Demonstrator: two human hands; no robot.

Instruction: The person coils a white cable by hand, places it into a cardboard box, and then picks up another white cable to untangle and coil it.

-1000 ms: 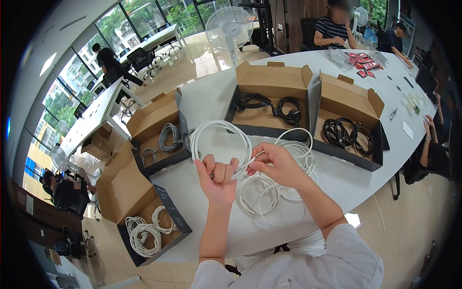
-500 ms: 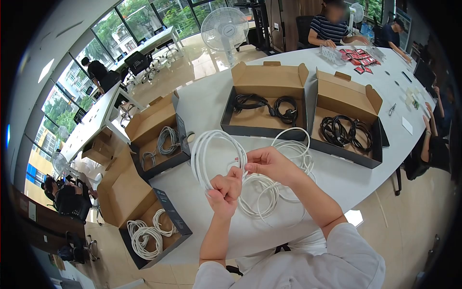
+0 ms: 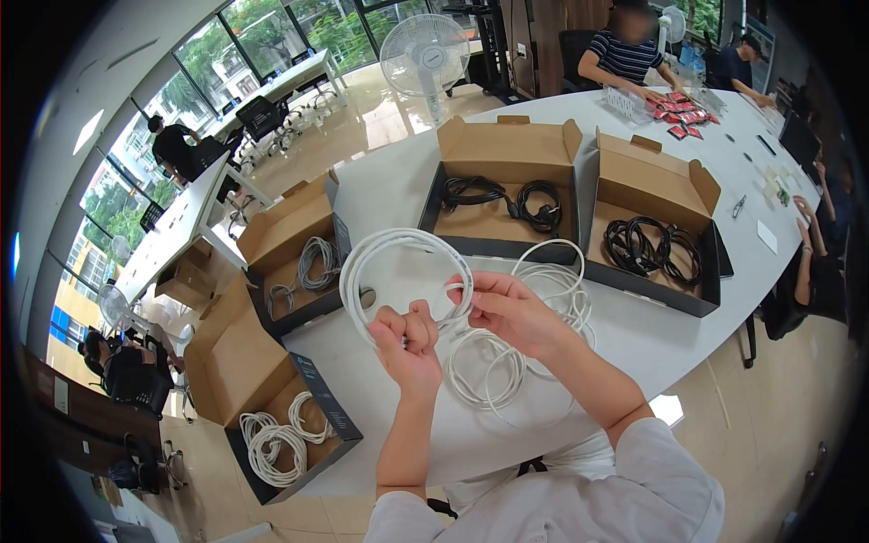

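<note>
A coil of white cable (image 3: 364,256) is held up over the table between my two hands. My left hand (image 3: 409,348) is closed round the coil's lower left side. At its right side my right hand (image 3: 507,309) pinches the cable between thumb and fingers. Below and to the right, more loops of white cable (image 3: 489,380) lie loose on the white table (image 3: 389,443). An open box (image 3: 339,434) at the lower left holds coiled white cable (image 3: 272,450). Another open box (image 3: 303,312) behind it has grey cable (image 3: 317,264) inside.
Two open boxes at the back, one in the middle (image 3: 498,237) and one at the right (image 3: 652,294), hold black cables. Red packets (image 3: 679,113) lie at the table's far end, where people sit. A white fan (image 3: 424,56) stands behind the table.
The held coil has moved a little left and tilted, its loops now spread wider. My right hand has shifted slightly right. A person at the far end has reached toward the red packets.
</note>
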